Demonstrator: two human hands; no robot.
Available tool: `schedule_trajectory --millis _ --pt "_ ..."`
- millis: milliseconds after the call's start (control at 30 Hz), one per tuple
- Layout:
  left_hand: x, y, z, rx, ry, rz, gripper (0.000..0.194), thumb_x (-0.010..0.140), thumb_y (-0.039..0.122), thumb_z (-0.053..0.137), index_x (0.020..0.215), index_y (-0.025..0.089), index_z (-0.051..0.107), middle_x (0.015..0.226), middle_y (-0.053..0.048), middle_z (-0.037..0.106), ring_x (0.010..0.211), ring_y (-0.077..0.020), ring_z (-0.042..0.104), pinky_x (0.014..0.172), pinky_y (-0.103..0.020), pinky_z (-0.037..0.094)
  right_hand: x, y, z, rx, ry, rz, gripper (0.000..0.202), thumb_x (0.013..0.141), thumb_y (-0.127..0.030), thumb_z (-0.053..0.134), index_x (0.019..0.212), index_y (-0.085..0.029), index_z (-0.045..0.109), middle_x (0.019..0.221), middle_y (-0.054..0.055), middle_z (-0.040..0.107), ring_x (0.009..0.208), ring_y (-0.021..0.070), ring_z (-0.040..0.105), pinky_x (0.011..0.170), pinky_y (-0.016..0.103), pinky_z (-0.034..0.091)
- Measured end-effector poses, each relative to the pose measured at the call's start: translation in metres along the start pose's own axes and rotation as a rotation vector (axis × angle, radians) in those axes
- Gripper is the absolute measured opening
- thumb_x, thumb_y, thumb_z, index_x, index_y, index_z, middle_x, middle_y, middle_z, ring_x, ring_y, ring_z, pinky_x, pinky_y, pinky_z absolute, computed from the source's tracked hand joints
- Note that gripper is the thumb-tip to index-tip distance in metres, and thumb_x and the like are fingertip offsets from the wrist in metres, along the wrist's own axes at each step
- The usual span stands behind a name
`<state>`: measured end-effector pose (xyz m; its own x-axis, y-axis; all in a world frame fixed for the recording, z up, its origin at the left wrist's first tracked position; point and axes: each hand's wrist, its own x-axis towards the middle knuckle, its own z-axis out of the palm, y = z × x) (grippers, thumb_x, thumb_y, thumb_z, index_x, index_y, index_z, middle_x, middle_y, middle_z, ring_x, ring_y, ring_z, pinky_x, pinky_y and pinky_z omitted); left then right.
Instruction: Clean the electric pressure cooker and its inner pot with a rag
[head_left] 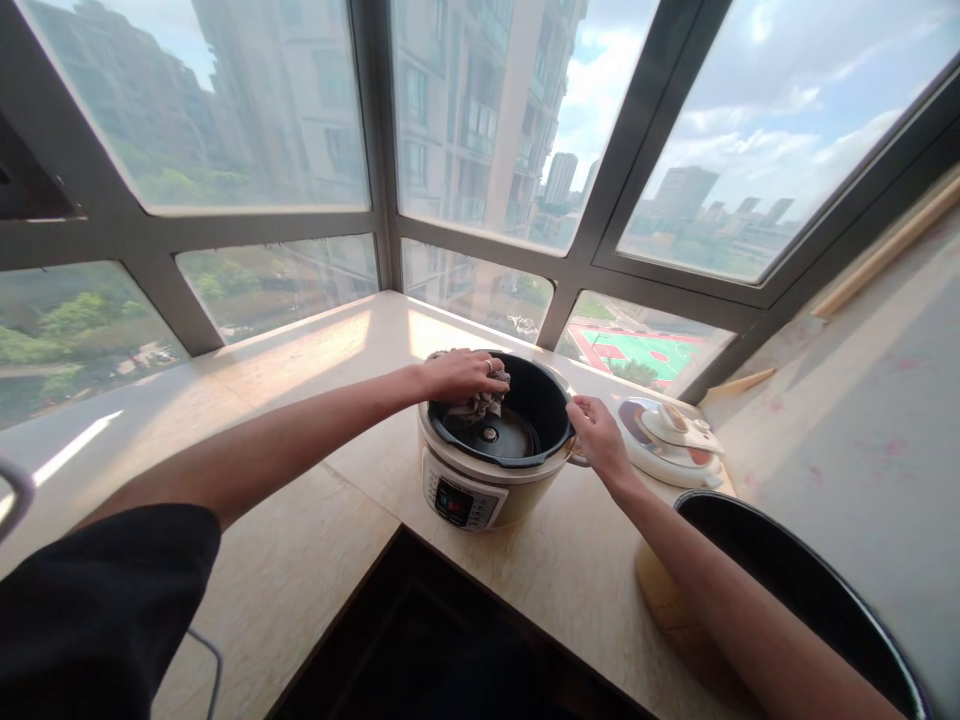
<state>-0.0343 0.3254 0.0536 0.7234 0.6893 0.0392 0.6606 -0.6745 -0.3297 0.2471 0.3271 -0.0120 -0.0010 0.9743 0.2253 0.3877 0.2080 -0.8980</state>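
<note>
Under left hand (465,376): cloth (482,404), bunched in curled grip, inside cooker (529,500). Right hand (596,432) pinches cooker's opposite edge; weak hold against hard push could let cooker slide. Cloth could snag on knob (490,434) below. Pot (750,533) beneath right forearm (720,575) could get knocked.

The left hand (466,374) hides some of the rag (486,405). Marks on the panel (459,503) are too small to read. The right arm (705,565) covers part of the pot (787,570); the bottom edge cuts it off.
</note>
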Motion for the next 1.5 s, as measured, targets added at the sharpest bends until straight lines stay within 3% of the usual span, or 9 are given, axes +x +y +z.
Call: schedule_trajectory --millis 233,400,567,667,833,1000,1200,1400,1500 --pt "0.043 0.005 0.016 -0.21 -0.124 -0.157 0.07 0.079 0.014 0.062 0.147 0.022 0.049 0.135 -0.017 0.056 0.115 -0.0313 0.061 0.086 -0.035 0.052 -0.003 -0.002 0.003 0.023 0.027 -0.026 0.046 0.077 -0.058 0.057 0.1 -0.019 0.062 0.109 0.013 0.069 0.11 0.0304 0.064 0.101 0.046 0.045" --pt "0.063 0.01 0.03 -0.348 -0.245 -0.202 0.059 0.078 0.017 0.061 0.137 0.017 0.056 0.13 -0.017 0.058 0.109 -0.0325 0.065 0.085 -0.037 0.053 -0.005 -0.005 0.004 0.024 0.031 -0.02 0.045 0.078 -0.057 0.055 0.1 -0.018 0.062 0.107 0.012 0.069 0.104 0.0293 0.064 0.098 0.045 0.047" --pt "0.083 0.023 0.03 -0.502 -0.292 -0.112 0.062 0.072 0.022 0.069 0.132 0.015 0.052 0.13 -0.017 0.06 0.116 -0.0323 0.061 0.094 -0.037 0.051 -0.007 -0.004 0.004 0.038 0.042 -0.029 0.043 0.08 -0.055 0.057 0.101 -0.018 0.063 0.108 0.012 0.069 0.107 0.0285 0.064 0.098 0.044 0.047" --pt "0.089 0.04 0.023 -0.651 -0.291 -0.038 0.066 0.067 0.023 0.073 0.127 0.012 0.047 0.122 -0.016 0.063 0.107 -0.0281 0.063 0.087 -0.032 0.053 -0.008 -0.003 0.003 0.05 0.04 -0.031 0.041 0.082 -0.054 0.057 0.101 -0.018 0.063 0.107 0.011 0.069 0.105 0.0278 0.064 0.096 0.043 0.047" --pt "0.077 0.062 0.002 -0.716 -0.392 0.138 0.057 0.064 0.019 0.07 0.118 0.016 0.054 0.115 -0.012 0.066 0.096 -0.0262 0.065 0.078 -0.031 0.053 -0.008 -0.003 0.003 0.059 0.036 -0.029 0.04 0.083 -0.053 0.057 0.102 -0.018 0.063 0.107 0.011 0.069 0.103 0.0273 0.065 0.094 0.042 0.048" --pt "0.048 0.054 -0.01 -0.78 -0.491 0.264 0.052 0.06 0.004 0.059 0.108 0.024 0.069 0.107 0.0 0.073 0.096 -0.021 0.068 0.082 -0.026 0.052 -0.008 -0.006 0.003 0.018 0.044 -0.033 0.039 0.083 -0.052 0.056 0.101 -0.018 0.063 0.107 0.011 0.069 0.106 0.0266 0.064 0.097 0.041 0.047" --pt "0.025 0.022 -0.001 -0.909 -0.696 0.117 0.059 0.052 0.002 0.051 0.099 0.024 0.079 0.092 -0.001 0.076 0.081 -0.0187 0.068 0.062 -0.021 0.05 -0.007 -0.006 0.002 -0.005 0.024 -0.03 0.041 0.083 -0.054 0.054 0.102 -0.018 0.063 0.108 0.011 0.07 0.105 0.0263 0.064 0.096 0.04 0.048" --pt "0.033 0.012 0.005 -0.814 -0.696 -0.013 0.042 0.045 0.001 0.054 0.067 0.025 0.079 0.076 -0.002 0.074 0.064 -0.0194 0.063 0.053 -0.024 0.042 -0.007 -0.007 0.003 0.008 0.034 -0.039 0.041 0.081 -0.054 0.054 0.1 -0.018 0.063 0.107 0.012 0.07 0.105 0.0272 0.064 0.097 0.041 0.047" --pt "0.043 0.007 0.009 -0.743 -0.64 -0.088 0.039 0.044 0.0 0.058 0.066 0.025 0.078 0.071 -0.002 0.073 0.06 -0.0192 0.06 0.054 -0.026 0.043 -0.007 -0.007 0.003 0.013 0.043 -0.034 0.042 0.08 -0.054 0.054 0.099 -0.018 0.063 0.107 0.012 0.07 0.105 0.0278 0.064 0.098 0.042 0.047"
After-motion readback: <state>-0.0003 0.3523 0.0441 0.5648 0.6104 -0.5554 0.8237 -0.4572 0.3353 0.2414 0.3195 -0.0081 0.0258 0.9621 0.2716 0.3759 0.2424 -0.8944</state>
